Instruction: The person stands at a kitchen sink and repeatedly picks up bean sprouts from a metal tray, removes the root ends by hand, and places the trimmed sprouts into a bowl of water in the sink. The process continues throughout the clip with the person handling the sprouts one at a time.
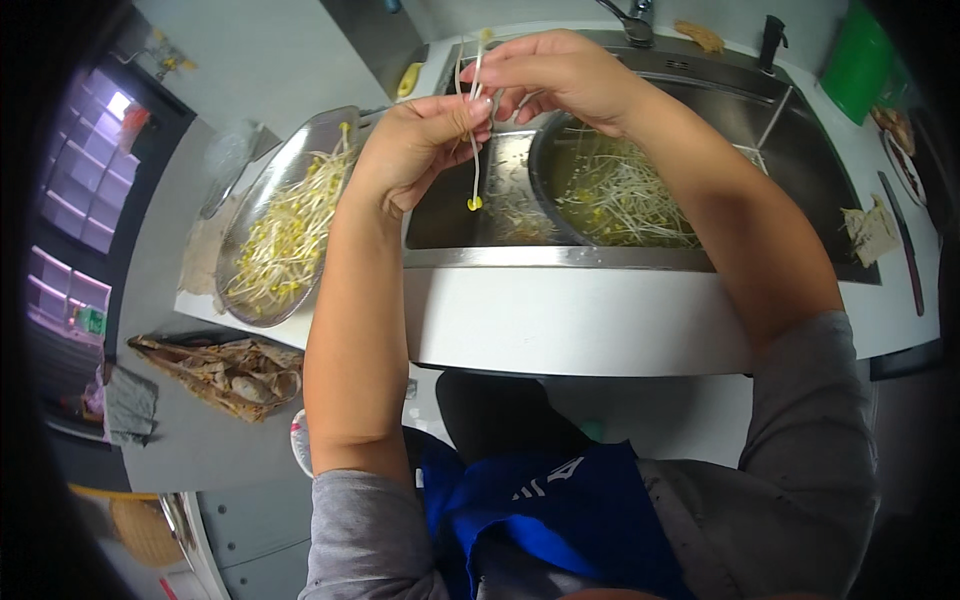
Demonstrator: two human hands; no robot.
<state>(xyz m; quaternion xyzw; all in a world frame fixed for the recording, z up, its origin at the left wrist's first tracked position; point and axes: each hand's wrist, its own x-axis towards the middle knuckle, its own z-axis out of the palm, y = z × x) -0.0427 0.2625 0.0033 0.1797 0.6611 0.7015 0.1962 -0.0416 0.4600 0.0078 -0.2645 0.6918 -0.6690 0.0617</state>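
Observation:
Above the left part of the stainless steel sink, my left hand pinches a few long bean sprouts between thumb and fingers; a yellow sprout head hangs below them. My right hand is just above and to the right, its fingers bent around the upper ends of the sprouts. Beneath my right forearm, a round basin in the sink holds water and many sprouts. Left of my left forearm, a metal mesh basket holds a heap of sprouts with yellow heads.
A faucet and black soap dispenser stand behind the sink. At right are a green container, a crumpled cloth and a knife. A yellow-handled tool lies at the back left. Loose bits lie on the sink bottom.

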